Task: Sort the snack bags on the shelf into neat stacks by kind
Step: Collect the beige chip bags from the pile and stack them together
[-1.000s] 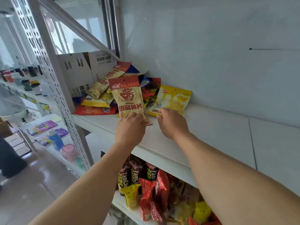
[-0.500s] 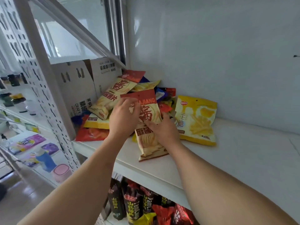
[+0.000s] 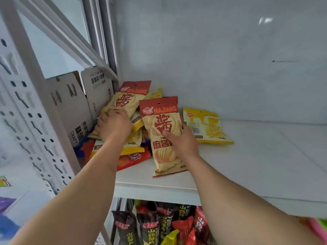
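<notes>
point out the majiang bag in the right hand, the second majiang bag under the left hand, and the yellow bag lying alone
held Majiang bag [image 3: 160, 119], head view, red-and-cream front.
second Majiang bag [image 3: 126, 100], head view, printed front above the left hand.
yellow bag [image 3: 210, 128], head view, middle of its front.

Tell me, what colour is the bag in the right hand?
Cream bag, red top, head view.

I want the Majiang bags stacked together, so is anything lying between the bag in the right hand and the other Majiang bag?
Nothing visible does: the held Majiang bag in the right hand is beside the second Majiang bag, already under the left hand.
</notes>
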Available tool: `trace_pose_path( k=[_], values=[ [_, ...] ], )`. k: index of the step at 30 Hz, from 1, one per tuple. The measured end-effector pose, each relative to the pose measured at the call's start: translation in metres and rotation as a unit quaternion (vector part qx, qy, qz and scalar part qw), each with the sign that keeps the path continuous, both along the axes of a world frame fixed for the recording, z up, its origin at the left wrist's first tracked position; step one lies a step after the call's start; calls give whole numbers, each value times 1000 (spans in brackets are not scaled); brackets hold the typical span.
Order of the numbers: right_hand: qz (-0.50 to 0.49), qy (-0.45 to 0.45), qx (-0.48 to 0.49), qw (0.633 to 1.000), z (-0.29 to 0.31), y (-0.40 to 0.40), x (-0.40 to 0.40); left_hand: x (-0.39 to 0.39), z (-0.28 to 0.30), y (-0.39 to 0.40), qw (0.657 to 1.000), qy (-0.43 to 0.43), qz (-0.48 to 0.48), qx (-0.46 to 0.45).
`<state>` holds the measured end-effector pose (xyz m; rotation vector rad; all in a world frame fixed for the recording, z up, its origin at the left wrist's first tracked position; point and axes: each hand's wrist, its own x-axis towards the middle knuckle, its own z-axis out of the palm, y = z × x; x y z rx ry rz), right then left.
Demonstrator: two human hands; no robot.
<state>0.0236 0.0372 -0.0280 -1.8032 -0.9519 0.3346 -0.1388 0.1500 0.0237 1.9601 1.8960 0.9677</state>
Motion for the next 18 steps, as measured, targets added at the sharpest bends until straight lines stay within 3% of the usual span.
trace_pose_path(
  k=[3, 9, 14, 18],
  values=[
    [-19, 14, -3, 1000, 1, -2, -6, -13, 3, 6, 998, 43, -20, 34],
    [-33, 51, 11, 998, 0, 2, -4, -24, 11, 31, 993, 26, -69, -94],
    [-9, 145, 41, 989, 2, 1, 6, -24, 22, 18, 994, -45, -85, -57],
    [-7, 194, 64, 979, 12, -13, 24, -13, 35, 3, 975, -145, -147, -80]
  ],
)
